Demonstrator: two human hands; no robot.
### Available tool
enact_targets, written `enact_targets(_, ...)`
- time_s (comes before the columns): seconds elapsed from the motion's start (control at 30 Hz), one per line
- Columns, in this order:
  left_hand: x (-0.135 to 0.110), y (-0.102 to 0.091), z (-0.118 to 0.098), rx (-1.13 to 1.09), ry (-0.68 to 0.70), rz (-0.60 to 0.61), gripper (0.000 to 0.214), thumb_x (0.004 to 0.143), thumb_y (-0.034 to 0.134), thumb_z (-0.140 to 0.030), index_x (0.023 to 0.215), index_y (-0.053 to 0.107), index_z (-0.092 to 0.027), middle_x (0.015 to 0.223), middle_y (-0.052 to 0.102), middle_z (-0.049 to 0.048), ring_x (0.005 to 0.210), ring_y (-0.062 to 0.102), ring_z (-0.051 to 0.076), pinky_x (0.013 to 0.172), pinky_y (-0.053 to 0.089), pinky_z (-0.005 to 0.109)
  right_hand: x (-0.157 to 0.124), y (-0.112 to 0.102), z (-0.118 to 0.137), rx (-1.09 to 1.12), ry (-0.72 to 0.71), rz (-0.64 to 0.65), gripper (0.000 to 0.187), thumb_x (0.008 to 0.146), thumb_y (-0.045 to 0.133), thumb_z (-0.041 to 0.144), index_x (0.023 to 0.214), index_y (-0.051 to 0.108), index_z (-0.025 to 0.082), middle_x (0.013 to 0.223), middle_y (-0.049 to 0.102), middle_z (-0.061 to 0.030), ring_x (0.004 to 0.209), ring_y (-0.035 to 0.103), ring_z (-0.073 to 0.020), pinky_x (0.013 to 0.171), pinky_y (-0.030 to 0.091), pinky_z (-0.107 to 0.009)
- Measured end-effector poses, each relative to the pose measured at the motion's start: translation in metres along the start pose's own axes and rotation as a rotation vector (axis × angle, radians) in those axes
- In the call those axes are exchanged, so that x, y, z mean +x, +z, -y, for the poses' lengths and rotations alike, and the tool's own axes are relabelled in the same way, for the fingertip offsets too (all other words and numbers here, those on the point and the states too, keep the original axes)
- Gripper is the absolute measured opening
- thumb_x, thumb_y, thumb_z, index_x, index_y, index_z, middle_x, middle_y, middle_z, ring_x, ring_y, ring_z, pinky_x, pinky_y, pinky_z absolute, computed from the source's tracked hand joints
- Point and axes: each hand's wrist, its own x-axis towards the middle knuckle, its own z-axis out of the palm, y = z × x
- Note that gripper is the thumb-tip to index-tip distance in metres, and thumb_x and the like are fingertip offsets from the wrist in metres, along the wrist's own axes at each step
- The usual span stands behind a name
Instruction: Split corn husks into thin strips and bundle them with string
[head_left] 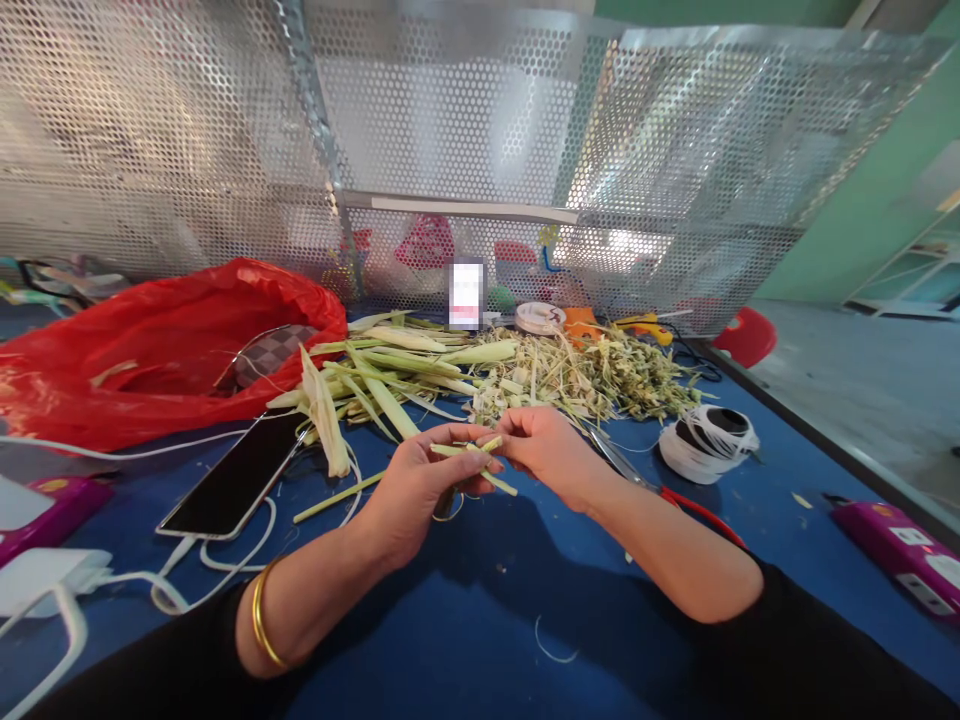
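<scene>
My left hand (418, 482) and my right hand (546, 452) meet over the blue table, fingertips almost touching. Between the left thumb and fingers are pale green corn husk strips (501, 484) that cross one another. The right fingers pinch the same strips at their upper right end. A long, thin green stalk (337, 498) sticks out to the left from behind my left hand. Just beyond the hands lies a pile of corn husks (390, 390), and to its right a heap of dry, shredded plant scraps (577, 375). The fingertips under the strips are partly hidden.
A red plastic bag (172, 300) stands open at the left, near a phone (236, 475) with a white cable. On the right are red-handled scissors (701, 512), a spool of white twine (694, 460) and a purple power strip (904, 545). A perforated metal panel (465, 120) rises behind.
</scene>
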Motion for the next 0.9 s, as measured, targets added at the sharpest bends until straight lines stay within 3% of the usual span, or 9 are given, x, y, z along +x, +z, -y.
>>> enact_targets(0.23, 0.001, 0.002, 0.003, -0.06, -0.006, -0.101, 0.027, 0.064, 0.077, -0.026, 0.087, 0.072, -0.012, 0.077, 0.072, 0.0079, 0.067, 0.063, 0.013, 0.065, 0.05, 0.023, -0.002, -0.007, 0.001, -0.41, -0.134, 0.035, 0.024, 0.084, 0.054, 0.032, 0.064, 0.055, 0.017, 0.055, 0.044, 0.0046, 0.052, 0.036, -0.0086, 0.048, 0.027, -0.023)
enact_targets(0.37, 0.003, 0.002, 0.001, -0.102, 0.008, -0.196, 0.025, 0.061, 0.079, -0.027, 0.078, 0.07, -0.012, 0.074, 0.07, 0.0066, 0.061, 0.06, 0.011, 0.064, 0.05, 0.023, -0.007, -0.01, 0.01, -0.612, -0.195, 0.056, 0.021, 0.084, 0.055, 0.025, 0.064, 0.054, 0.018, 0.054, 0.045, 0.0043, 0.051, 0.039, -0.0091, 0.049, 0.027, -0.024)
enact_targets(0.53, 0.008, -0.002, 0.004, -0.096, -0.013, -0.161, 0.022, 0.061, 0.078, -0.027, 0.074, 0.07, -0.012, 0.07, 0.068, 0.0044, 0.058, 0.059, 0.01, 0.062, 0.048, 0.023, -0.015, -0.005, 0.015, -0.427, -0.512, 0.068, 0.017, 0.088, 0.048, 0.018, 0.071, 0.052, 0.018, 0.084, 0.06, -0.0026, 0.069, 0.053, -0.0106, 0.064, 0.041, -0.025)
enact_targets(0.63, 0.009, -0.003, 0.006, -0.074, -0.064, -0.101, 0.02, 0.063, 0.076, -0.027, 0.075, 0.07, -0.012, 0.069, 0.069, 0.0052, 0.058, 0.06, 0.01, 0.061, 0.048, 0.022, -0.015, -0.001, 0.012, -0.319, -0.509, 0.103, 0.016, 0.09, 0.045, 0.019, 0.077, 0.054, 0.018, 0.08, 0.061, -0.0024, 0.066, 0.055, -0.0107, 0.064, 0.042, -0.025)
enact_targets(0.73, 0.01, -0.004, 0.005, -0.096, -0.106, -0.135, 0.019, 0.061, 0.076, -0.025, 0.073, 0.07, -0.012, 0.068, 0.068, 0.0046, 0.054, 0.059, 0.01, 0.06, 0.048, 0.023, -0.014, 0.001, 0.009, -0.414, -0.543, 0.095, 0.016, 0.092, 0.044, 0.02, 0.079, 0.054, 0.019, 0.073, 0.058, -0.0013, 0.068, 0.052, -0.0123, 0.064, 0.041, -0.026)
enact_targets(0.9, 0.011, -0.004, 0.006, -0.107, -0.095, -0.134, 0.018, 0.059, 0.078, -0.022, 0.072, 0.071, -0.012, 0.063, 0.067, 0.0042, 0.057, 0.059, 0.011, 0.056, 0.047, 0.02, -0.016, 0.005, 0.008, -0.696, -0.756, 0.131, 0.017, 0.088, 0.041, 0.012, 0.073, 0.047, 0.018, 0.073, 0.052, -0.0024, 0.066, 0.043, -0.0128, 0.06, 0.036, -0.026)
